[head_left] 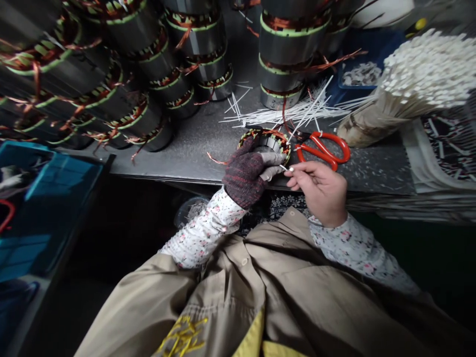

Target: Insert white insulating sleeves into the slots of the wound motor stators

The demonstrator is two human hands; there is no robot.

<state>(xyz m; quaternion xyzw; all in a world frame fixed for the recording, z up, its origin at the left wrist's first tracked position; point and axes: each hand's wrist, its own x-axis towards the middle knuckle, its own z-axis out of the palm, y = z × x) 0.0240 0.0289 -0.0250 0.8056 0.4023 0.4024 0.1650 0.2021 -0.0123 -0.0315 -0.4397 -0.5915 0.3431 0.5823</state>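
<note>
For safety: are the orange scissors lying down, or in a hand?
Orange scissors lying on the bench; neither gloved left hand nor right hand holds them.

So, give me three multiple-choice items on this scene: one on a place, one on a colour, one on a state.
1. Where do the scissors lie?
A. On the bench, right of the stator
B. Under the bench
C. Hanging on a wall

2. What colour are the scissors' handles?
A. Blue
B. Orange-red
C. White

3. How is the left hand covered?
A. It is bare
B. By a blue rubber glove
C. By a dark knit glove

Answers:
1. A: they rest on the bench top beside the stator.
2. B: both finger loops show orange-red.
3. C: a dark knit glove covers it, while the right hand pinching a white strip is bare.
</note>
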